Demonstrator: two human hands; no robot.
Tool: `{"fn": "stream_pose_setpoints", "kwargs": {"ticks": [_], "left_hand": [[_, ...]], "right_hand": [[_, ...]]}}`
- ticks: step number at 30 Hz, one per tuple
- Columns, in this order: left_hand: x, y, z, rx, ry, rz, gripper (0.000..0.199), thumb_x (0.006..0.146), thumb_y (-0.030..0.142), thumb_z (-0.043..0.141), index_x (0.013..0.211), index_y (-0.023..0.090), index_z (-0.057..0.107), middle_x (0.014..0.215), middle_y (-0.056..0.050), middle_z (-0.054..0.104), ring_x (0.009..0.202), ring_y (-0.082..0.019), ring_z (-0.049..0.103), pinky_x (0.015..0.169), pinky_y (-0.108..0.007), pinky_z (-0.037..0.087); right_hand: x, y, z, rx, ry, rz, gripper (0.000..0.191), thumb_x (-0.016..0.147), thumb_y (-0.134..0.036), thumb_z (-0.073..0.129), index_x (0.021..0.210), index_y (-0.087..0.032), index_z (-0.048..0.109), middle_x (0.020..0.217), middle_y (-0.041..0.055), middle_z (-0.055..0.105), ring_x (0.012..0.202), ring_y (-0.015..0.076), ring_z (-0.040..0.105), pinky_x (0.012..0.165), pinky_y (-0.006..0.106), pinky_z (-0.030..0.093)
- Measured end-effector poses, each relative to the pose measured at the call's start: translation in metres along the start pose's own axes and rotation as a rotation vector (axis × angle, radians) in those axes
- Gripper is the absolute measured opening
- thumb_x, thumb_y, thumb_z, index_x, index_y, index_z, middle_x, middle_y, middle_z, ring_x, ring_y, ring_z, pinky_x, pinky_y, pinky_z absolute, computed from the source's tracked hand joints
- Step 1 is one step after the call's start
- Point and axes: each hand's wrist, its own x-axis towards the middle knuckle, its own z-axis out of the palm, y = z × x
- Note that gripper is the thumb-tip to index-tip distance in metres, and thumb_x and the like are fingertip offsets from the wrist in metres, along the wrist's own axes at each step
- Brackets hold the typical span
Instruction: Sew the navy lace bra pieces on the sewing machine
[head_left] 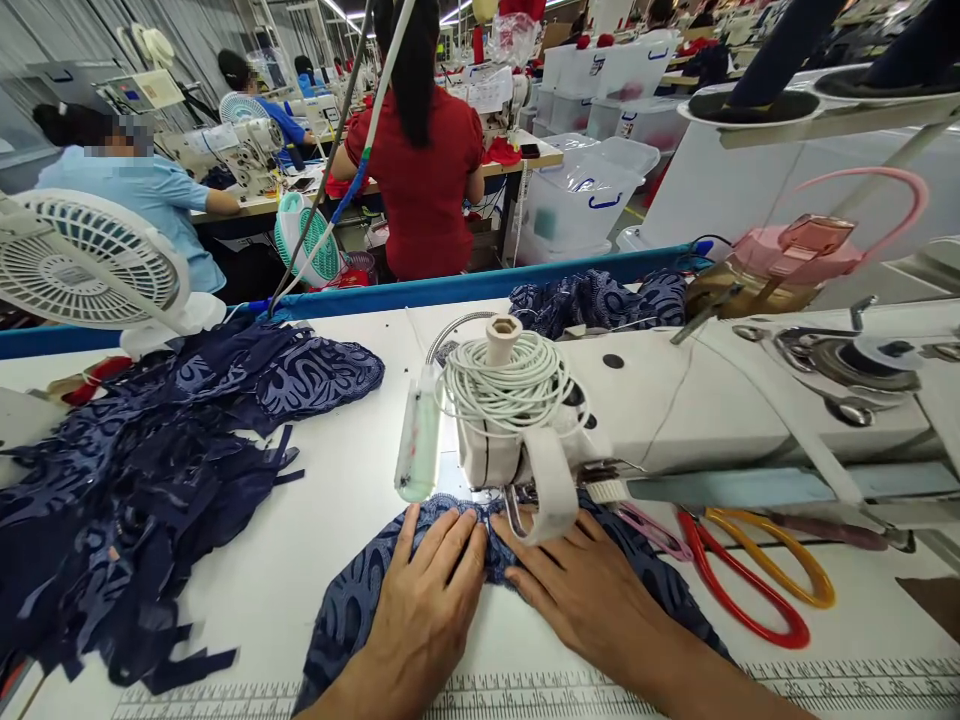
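Note:
A dark blue patterned lace piece (352, 610) lies on the white table under the head of a sewing machine (637, 390). My left hand (431, 590) rests flat on it, fingers stretched toward the needle area, left of the presser foot. Just to the right, my right hand (585, 580) lies on the same cloth with its fingers spread; a white loop on the machine partly covers its fingertips. The needle itself is hidden behind the machine head.
Navy lace pieces (150, 480) are heaped at the left, beside a white fan (90, 260). Red-handled scissors (742, 590) and orange-handled scissors (780, 550) lie right of my hands. A printed ruler (517, 695) runs along the front edge. People sit at machines beyond.

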Motion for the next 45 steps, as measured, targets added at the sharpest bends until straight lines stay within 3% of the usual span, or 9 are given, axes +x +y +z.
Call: {"fn": "stream_pose_setpoints", "kwargs": {"ticks": [5, 10, 22, 38, 45], "left_hand": [[0.001, 0.000, 0.000, -0.025, 0.037, 0.013, 0.035, 0.094, 0.014, 0.046, 0.125, 0.014, 0.060, 0.127, -0.008, 0.065, 0.119, -0.024, 0.057, 0.118, -0.046, 0.019], [0.004, -0.001, 0.000, -0.007, 0.018, 0.032, 0.036, 0.094, 0.013, 0.044, 0.126, 0.013, 0.059, 0.126, -0.009, 0.066, 0.115, -0.023, 0.060, 0.116, -0.047, 0.022], [0.008, 0.001, -0.006, 0.005, -0.026, 0.003, 0.034, 0.095, 0.017, 0.046, 0.126, 0.015, 0.059, 0.122, -0.008, 0.067, 0.113, -0.023, 0.059, 0.118, -0.052, 0.017], [0.006, 0.005, -0.021, -0.075, -0.202, -0.088, 0.035, 0.097, 0.023, 0.047, 0.132, 0.021, 0.048, 0.127, -0.006, 0.061, 0.118, -0.024, 0.053, 0.113, -0.066, 0.018], [0.015, 0.002, -0.031, -0.101, -0.279, -0.075, 0.026, 0.096, 0.026, 0.050, 0.121, 0.022, 0.055, 0.117, -0.006, 0.065, 0.110, -0.025, 0.056, 0.110, -0.067, 0.021]], "right_hand": [[0.002, -0.001, 0.000, -0.061, -0.006, 0.015, 0.039, 0.101, -0.031, 0.033, 0.130, -0.021, 0.058, 0.097, 0.0081, 0.073, 0.091, 0.0251, 0.064, 0.089, 0.043, 0.040], [0.003, 0.000, -0.001, -0.097, -0.041, 0.017, 0.039, 0.100, -0.032, 0.035, 0.129, -0.022, 0.059, 0.082, 0.0069, 0.072, 0.085, 0.0263, 0.065, 0.090, 0.046, 0.043], [0.002, 0.002, 0.000, -0.035, -0.055, 0.036, 0.036, 0.099, -0.032, 0.041, 0.128, -0.025, 0.060, 0.098, 0.0088, 0.071, 0.093, 0.0273, 0.062, 0.088, 0.045, 0.040], [0.001, 0.002, -0.001, 0.126, -0.044, 0.022, 0.028, 0.098, -0.028, 0.049, 0.123, -0.024, 0.061, 0.116, 0.0059, 0.065, 0.105, 0.0227, 0.054, 0.091, 0.040, 0.038], [0.007, 0.001, -0.019, 0.120, -0.070, 0.015, 0.026, 0.096, -0.024, 0.050, 0.119, -0.026, 0.062, 0.113, 0.0052, 0.065, 0.105, 0.0218, 0.056, 0.093, 0.041, 0.040]]}}
